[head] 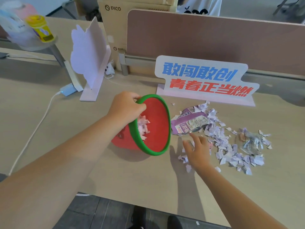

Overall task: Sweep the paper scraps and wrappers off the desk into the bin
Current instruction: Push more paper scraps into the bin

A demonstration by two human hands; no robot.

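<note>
left hand (125, 108) grips the tipped red bin (153, 126) by its green rim, some scraps inside. mid-sweep: right hand (197, 150), fingers spread flat, holds nothing, on paper scraps (231, 146) beside purple wrapper (188, 121). next: push pile left into the bin mouth.

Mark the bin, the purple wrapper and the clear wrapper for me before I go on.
bin (158, 123): head view, on its red inner wall.
purple wrapper (188, 123): head view, on its printed middle.
clear wrapper (250, 142): head view, on its crinkled centre, among the scraps.
</note>
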